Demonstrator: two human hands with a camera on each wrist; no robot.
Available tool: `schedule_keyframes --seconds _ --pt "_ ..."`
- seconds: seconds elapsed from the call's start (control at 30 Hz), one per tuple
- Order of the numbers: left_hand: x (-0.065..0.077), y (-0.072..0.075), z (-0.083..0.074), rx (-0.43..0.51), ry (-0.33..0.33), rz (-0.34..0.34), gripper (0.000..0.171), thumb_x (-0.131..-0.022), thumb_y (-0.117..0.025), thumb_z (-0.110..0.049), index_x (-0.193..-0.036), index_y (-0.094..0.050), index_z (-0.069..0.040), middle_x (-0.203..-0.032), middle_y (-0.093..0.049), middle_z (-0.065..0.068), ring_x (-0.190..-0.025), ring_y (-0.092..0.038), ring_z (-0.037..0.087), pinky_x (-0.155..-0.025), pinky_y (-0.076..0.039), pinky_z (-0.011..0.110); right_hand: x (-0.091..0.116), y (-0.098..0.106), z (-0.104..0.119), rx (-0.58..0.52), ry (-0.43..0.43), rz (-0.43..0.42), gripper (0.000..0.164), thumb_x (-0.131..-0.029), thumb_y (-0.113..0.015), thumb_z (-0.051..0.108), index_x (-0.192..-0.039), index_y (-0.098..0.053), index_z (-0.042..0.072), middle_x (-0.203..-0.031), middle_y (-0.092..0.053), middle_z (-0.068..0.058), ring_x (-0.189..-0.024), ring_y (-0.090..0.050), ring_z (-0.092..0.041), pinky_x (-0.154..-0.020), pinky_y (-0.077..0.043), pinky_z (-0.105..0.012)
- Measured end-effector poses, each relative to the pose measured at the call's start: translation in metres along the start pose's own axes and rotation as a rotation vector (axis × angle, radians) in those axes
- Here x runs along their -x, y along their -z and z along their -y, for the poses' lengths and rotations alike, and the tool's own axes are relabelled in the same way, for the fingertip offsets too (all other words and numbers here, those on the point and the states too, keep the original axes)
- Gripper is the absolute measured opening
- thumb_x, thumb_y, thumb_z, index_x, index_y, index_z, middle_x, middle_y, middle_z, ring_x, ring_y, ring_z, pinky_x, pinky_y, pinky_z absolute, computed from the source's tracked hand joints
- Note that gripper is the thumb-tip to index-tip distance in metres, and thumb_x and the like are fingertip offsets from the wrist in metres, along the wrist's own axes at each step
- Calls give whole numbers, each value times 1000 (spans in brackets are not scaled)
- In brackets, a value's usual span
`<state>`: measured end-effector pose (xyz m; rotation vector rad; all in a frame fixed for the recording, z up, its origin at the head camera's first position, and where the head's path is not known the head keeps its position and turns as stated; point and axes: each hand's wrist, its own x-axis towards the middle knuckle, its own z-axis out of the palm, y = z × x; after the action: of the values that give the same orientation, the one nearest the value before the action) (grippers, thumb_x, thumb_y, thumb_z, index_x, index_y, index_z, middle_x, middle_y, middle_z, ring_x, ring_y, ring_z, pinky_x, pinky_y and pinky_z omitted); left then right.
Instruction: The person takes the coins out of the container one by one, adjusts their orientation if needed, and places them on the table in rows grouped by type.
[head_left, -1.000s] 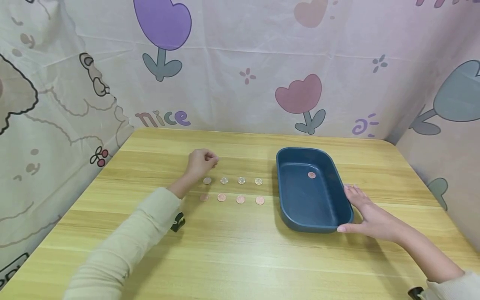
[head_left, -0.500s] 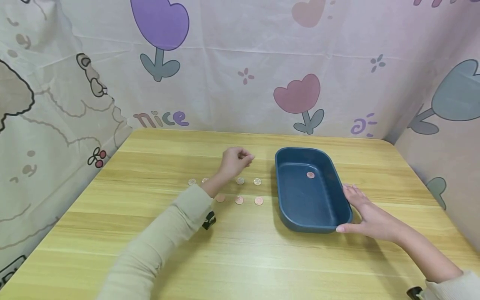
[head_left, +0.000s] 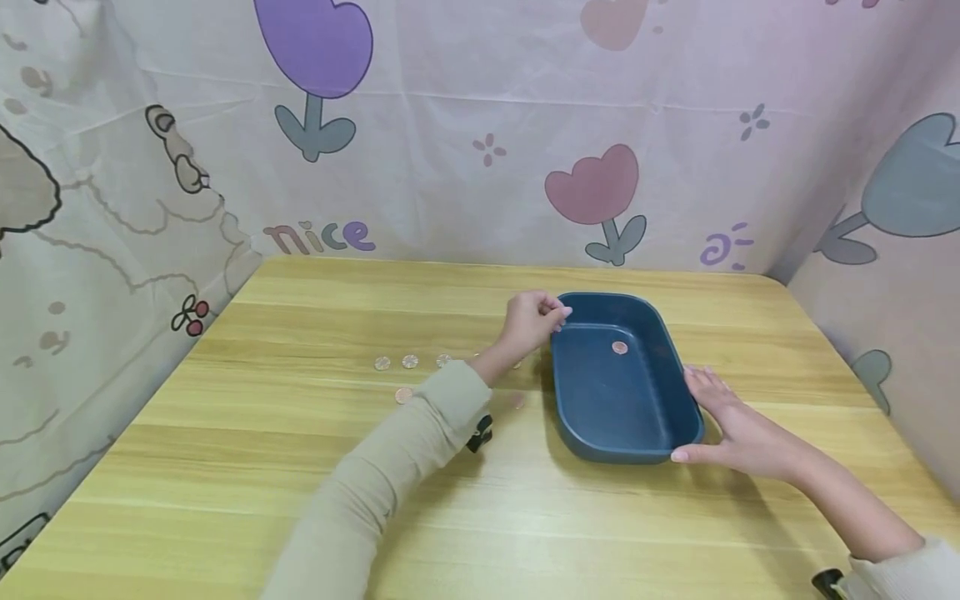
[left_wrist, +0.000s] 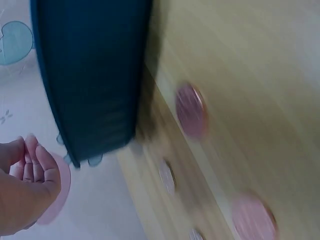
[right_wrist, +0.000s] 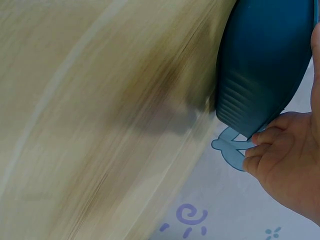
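A deep blue tray (head_left: 607, 400) with rounded corners stands right of centre, a copper-coloured coin (head_left: 619, 347) on its floor. My left hand (head_left: 528, 323) is at the tray's far left rim, thumb and fingertips pinched on what seems to be a coin, hidden by the fingers. My right hand (head_left: 742, 437) holds the near right corner, its thumb at the near rim and its fingers along the side wall. Silvery coins (head_left: 409, 362) lie in a row left of the tray. Copper coins (head_left: 403, 396) form a nearer row, partly covered by the left forearm.
The wooden table (head_left: 465, 525) extends around the tray and coins. Printed cloth (head_left: 450, 100) hangs behind it and along both sides. A black strap piece (head_left: 480, 433) shows under the left sleeve.
My left hand has moved right, from above the left end of the coin rows to the tray's rim, still pinched. Coins at the left end have come into sight. The right hand keeps its place.
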<state>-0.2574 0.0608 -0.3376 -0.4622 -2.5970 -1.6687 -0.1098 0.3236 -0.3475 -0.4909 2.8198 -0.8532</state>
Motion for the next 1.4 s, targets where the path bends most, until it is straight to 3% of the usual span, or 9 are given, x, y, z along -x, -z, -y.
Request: schedule_keyframes --seconds 0.33,0.53,0.73,0.8,0.87,1.03,1.1,1.27,1.4 --pt "-9 -50 -21 -35 -7 2 16 -87 -64 -17 -82 -67 -2 -71 -66 8 -56 -51 4 -50 -39 11 -2 1 -1 12 -7 4 110 -74 -76 36 -147 -4 -3 -150 -4 -32 -138 4 -50 -100 -10 -72" --pt "-14 -74 -18 -136 53 43 11 -87 -64 -12 -82 -67 -3 -78 -70 8 -63 -59 10 -52 -41 14 -2 1 -1 -2 3 4 109 -74 -76 35 -146 -5 -5 -150 -5 -33 -137 3 -51 -101 -10 -72" --pt "-16 -86 -11 -359 123 228 18 -89 -62 -18 -101 -69 -7 -110 -68 2 -106 -60 15 -83 -49 19 -4 0 -3 -1 3 15 109 -74 -76 36 -146 -5 -4 -151 -4 -32 -138 3 -49 -102 -10 -70" --pt "-19 -90 -8 -439 110 318 21 -91 -59 -19 -107 -68 -9 -116 -66 1 -110 -58 15 -89 -47 19 -3 1 -3 0 -1 19 109 -74 -76 36 -146 -4 -4 -151 -4 -32 -138 3 -49 -101 -11 -71" --pt "-32 -106 12 -547 57 368 27 -91 -59 -22 -116 -65 -14 -120 -64 -3 -113 -56 13 -93 -44 19 -3 1 -3 -1 -8 22 109 -74 -76 37 -147 -4 -3 -151 -4 -32 -139 4 -48 -100 -12 -72" --pt "-37 -109 14 -725 52 531 52 -91 -59 -28 -139 -42 -22 -139 -48 -7 -131 -41 8 -106 -33 17 -3 2 -3 0 -12 23 109 -75 -75 36 -147 -4 -3 -151 -4 -32 -139 4 -48 -100 -13 -72" --pt "-26 -95 -5 -744 66 603 55 -93 -56 -27 -143 -36 -18 -144 -42 -4 -135 -36 8 -108 -29 17 -3 3 -3 4 -14 21 109 -74 -75 37 -147 -4 -3 -151 -4 -32 -139 4 -48 -100 -13 -72" --pt "-21 -91 -7 -788 18 628 53 -93 -55 -28 -142 -38 -21 -143 -44 -4 -134 -37 8 -107 -31 18 -3 2 -3 7 -15 15 109 -74 -76 37 -146 -5 -4 -151 -5 -32 -139 4 -48 -100 -12 -71" --pt "-17 -93 -6 -804 -20 591 48 -92 -56 -29 -138 -43 -22 -138 -50 -4 -129 -43 9 -104 -37 21 -3 2 -4 9 -10 14 109 -74 -76 35 -146 -5 -5 -150 -4 -32 -139 4 -48 -101 -11 -70"
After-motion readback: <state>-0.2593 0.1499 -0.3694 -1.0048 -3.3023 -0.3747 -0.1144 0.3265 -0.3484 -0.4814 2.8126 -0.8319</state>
